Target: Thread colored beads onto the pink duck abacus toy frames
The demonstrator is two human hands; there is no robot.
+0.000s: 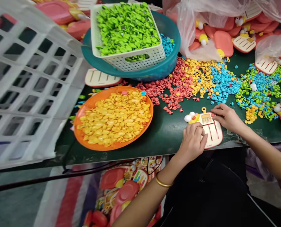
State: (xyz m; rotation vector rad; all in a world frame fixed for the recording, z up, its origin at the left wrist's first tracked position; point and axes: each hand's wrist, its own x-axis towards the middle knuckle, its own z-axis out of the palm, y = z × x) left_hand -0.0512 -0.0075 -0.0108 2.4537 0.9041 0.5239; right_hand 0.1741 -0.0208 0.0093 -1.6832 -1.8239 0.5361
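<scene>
A cream toy board [215, 134] with slots and a red rim lies flat at the table's front edge. At its top left are a yellow duck-like head with white balls [190, 117]; a yellow ring [203, 109] sticks out at the top. My left hand [193, 140] grips the board's left side, fingers curled over its face. At the upper right corner, my right hand [227, 117] pinches a small red plastic piece [212, 115], mostly hidden by the fingertips, against the board.
Loose red pieces [173, 85], yellow pieces [200, 74] and blue pieces [222, 82] lie beyond the board. An orange tray [77, 130] holds yellow discs. A white basket [116, 63] of green pieces sits in a teal basin [90, 58]. A white crate [33, 85] stands left.
</scene>
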